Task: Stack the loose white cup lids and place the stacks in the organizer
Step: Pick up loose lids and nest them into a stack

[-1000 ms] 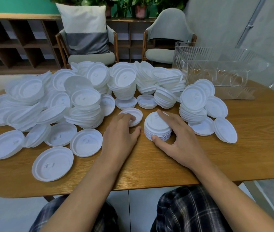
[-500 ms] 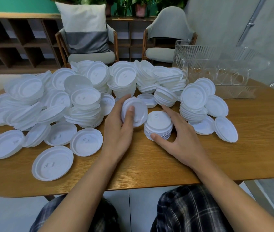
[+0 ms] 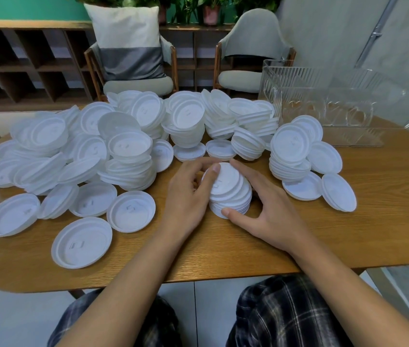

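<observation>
- Left fingers (image 3: 212, 172) pinch a lid (image 3: 226, 181), seemingly seating it on the stack (image 3: 233, 201).
- Right fingers (image 3: 248, 172) curl round that stack, steadying it on the desk (image 3: 223, 249).
- Organizer (image 3: 323, 106) stands well beyond the right fingers.

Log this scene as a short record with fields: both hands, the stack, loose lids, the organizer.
left hand: grips top lid
right hand: wraps stack right side, thumb at base
top lid: tilted on stack
stack: on table, between hands
loose lids: heaped left and behind
organizer: clear, far right, no lids seen inside
</observation>
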Available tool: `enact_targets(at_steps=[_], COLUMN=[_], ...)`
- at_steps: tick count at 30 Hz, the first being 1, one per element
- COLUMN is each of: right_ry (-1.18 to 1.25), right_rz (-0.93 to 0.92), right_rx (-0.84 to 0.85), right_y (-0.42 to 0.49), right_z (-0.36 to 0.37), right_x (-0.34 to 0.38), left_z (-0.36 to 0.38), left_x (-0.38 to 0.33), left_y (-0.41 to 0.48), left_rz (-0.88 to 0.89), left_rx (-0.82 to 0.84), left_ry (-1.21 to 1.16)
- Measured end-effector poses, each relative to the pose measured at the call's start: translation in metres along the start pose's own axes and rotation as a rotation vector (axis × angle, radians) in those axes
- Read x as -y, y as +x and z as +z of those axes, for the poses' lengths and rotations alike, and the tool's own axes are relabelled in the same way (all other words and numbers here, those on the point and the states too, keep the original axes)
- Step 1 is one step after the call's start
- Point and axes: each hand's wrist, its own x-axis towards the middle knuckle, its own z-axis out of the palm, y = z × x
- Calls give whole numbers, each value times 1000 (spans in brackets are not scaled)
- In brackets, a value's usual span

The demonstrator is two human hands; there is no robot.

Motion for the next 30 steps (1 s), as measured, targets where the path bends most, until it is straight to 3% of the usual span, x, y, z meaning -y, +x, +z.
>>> enact_targets(at_steps=[7, 17, 24, 30], right_ry=[5, 10, 12, 62], right_rz=[9, -4, 15, 4], right_rx=[-23, -39, -46, -34], right_y=[0, 0, 1, 2], right_z=[1, 2, 3, 2], right_x=[-1, -4, -7, -6], left_z=[1, -2, 5, -1], left_x=[-8, -10, -9, -8], left_y=[-7, -8, -11, -9], left_rz=[-24, 114, 151, 136], left_rx=[49, 142, 102, 138], left_ry=[125, -44, 131, 29])
